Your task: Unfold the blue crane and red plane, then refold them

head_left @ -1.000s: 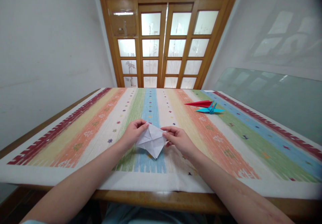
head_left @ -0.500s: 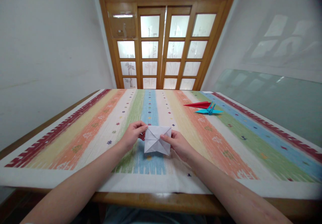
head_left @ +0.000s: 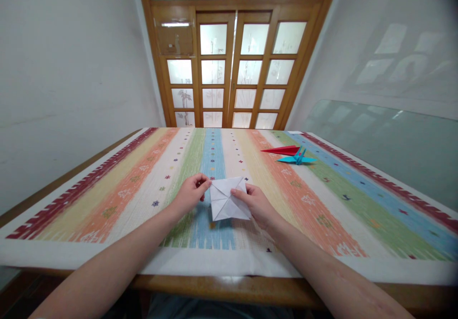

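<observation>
Head cam view, looking down at a table covered with a striped woven cloth (head_left: 118,190) in red, orange, green, blue and cream bands. Both hands are on a small white folded paper square (head_left: 226,199), creased with diagonals that meet near its middle. It sits over the blue stripe, close to the near edge of the table.

The left hand (head_left: 190,194) pinches the paper's upper left corner between thumb and fingertips. The right hand (head_left: 258,205) clamps the right side, thumb on top and fingers curled under, so both are closed on the same sheet with only the paper between them.

What's changed: a second ago the paper was turned like a diamond with a point hanging toward the person, held up a bit. Half a second ago it had swung round to a flatter square. Now it's rotated a touch more and looks lower, nearly lying on the cloth, though I can't tell if it's actually touching. To me that reads as lining it up, not making a crease.

Further off to the right, a red folded paper piece (head_left: 281,150) and a teal folded paper crane (head_left: 296,158) lie just beside each other, well apart from the hands. Wooden glass-paned doors (head_left: 232,66) are behind the table.
</observation>
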The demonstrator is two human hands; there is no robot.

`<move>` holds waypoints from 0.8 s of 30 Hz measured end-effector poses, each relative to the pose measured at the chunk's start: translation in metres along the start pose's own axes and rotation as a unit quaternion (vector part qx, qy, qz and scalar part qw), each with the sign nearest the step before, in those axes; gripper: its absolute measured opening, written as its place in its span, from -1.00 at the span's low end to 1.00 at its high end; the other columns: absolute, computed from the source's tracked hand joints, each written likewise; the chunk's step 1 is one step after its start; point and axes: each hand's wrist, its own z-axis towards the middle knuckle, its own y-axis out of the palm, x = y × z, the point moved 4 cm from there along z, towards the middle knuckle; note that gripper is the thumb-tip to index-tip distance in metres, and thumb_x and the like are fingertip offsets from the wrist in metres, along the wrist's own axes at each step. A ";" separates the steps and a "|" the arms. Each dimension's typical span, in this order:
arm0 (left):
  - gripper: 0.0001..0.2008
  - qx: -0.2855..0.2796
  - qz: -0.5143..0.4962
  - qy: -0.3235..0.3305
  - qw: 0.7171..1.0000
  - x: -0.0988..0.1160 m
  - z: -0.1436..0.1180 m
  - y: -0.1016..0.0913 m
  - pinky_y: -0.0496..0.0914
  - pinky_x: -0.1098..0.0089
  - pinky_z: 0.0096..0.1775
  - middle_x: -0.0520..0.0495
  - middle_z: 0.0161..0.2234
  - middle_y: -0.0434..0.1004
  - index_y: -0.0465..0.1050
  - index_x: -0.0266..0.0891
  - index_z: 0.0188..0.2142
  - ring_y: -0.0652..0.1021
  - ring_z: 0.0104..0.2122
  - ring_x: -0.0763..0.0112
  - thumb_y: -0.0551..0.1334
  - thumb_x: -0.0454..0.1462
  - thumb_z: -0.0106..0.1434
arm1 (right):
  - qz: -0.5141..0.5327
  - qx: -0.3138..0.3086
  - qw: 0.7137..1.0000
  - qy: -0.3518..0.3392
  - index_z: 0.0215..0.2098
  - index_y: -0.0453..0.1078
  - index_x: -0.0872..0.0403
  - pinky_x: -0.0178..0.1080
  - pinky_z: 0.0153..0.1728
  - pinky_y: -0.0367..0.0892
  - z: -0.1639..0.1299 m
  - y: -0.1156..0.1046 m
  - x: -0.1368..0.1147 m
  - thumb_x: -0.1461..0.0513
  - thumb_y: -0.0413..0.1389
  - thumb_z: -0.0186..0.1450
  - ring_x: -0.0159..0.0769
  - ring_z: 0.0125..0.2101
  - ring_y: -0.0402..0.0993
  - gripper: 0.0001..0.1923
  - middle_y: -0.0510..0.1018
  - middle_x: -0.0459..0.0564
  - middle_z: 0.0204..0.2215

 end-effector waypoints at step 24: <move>-0.85 -0.106 -0.418 -0.203 0.879 0.022 -0.024 0.033 0.45 0.39 -0.35 -0.09 -0.44 0.54 0.51 -0.33 -0.30 0.51 -0.48 0.42 0.27 -0.32 0.10 | -0.583 0.066 0.681 -0.439 -0.15 0.55 -0.12 0.13 0.27 0.07 -0.036 0.025 -0.038 0.31 0.16 0.28 0.00 0.21 0.30 -0.76 0.57 -0.03 0.06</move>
